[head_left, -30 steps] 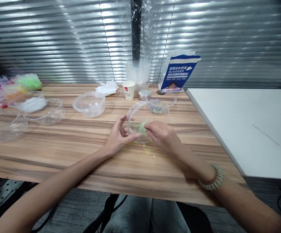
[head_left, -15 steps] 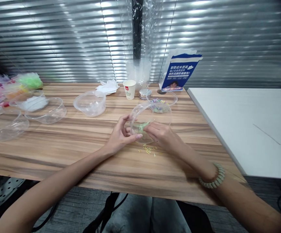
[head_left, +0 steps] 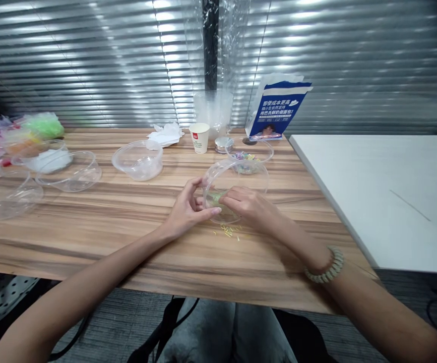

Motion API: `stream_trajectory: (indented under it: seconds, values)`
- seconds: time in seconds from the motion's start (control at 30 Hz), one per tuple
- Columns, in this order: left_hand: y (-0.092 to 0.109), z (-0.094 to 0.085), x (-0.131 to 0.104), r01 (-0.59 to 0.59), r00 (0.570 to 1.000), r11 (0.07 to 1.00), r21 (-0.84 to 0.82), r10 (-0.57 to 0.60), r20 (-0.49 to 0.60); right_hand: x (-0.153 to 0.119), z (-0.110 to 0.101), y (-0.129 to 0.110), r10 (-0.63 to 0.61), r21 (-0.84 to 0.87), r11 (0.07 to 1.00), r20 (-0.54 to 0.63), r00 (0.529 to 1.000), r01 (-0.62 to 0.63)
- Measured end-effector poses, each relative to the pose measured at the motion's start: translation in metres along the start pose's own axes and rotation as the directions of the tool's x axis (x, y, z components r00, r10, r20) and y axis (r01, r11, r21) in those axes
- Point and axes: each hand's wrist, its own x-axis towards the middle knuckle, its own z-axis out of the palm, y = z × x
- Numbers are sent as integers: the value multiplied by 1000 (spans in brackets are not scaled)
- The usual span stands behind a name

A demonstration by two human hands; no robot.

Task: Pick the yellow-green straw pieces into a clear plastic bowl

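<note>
My left hand [head_left: 190, 209] grips the left side of a clear plastic bowl [head_left: 254, 174], thumb at the near rim and fingers round the outside. The bowl is tilted, its opening towards me. Thin pale-green bits [head_left: 215, 198] lie inside it. Fingers pressed together, my right hand [head_left: 246, 204] reaches into the bowl at the green bits; whatever is between the fingertips is hidden. On the table just in front of the bowl lie loose yellow-green bits [head_left: 228, 231]. Behind it, another clear bowl [head_left: 265, 154] holds multicoloured bits [head_left: 245, 160].
A paper cup [head_left: 199, 138], a small round tin [head_left: 223, 144], crumpled tissue [head_left: 165, 134] and a blue-and-white bag [head_left: 278, 113] stand at the back. More clear bowls [head_left: 137, 161] and colourful bagged material [head_left: 42, 125] are on the left. A white tabletop [head_left: 399, 171] adjoins on the right.
My right fingertips have shifted slightly within the bowl, and the clump of green bits seen at them earlier now lies lower and more spread. My left hand keeps its hold. The view has shifted slightly.
</note>
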Motion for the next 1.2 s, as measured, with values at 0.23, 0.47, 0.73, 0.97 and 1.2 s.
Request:
stream_trajectory:
  seconds: [0.23, 0.47, 0.73, 0.97, 1.2]
  values:
    - [0, 2, 1, -10, 1000, 999, -48, 11, 23, 3, 3, 3, -18, -29, 999, 14, 1000, 18]
    - [2, -1, 1, 13, 1000, 1000, -26, -13, -1, 3, -2, 1, -45, 9, 999, -94, 995, 46]
    - [-1, -8, 6, 12, 998, 997, -74, -16, -60, -1, -4, 3, 22, 32, 999, -223, 975, -15]
    - [-2, -14, 8, 99, 987, 982, -158, -117, -111, -8, -11, 5, 196, 162, 977, -408, 892, -141]
    - [1, -34, 18, 69, 941, 965, -253, -147, -304, -18, -28, 12, 356, 361, 903, -321, 878, -234]
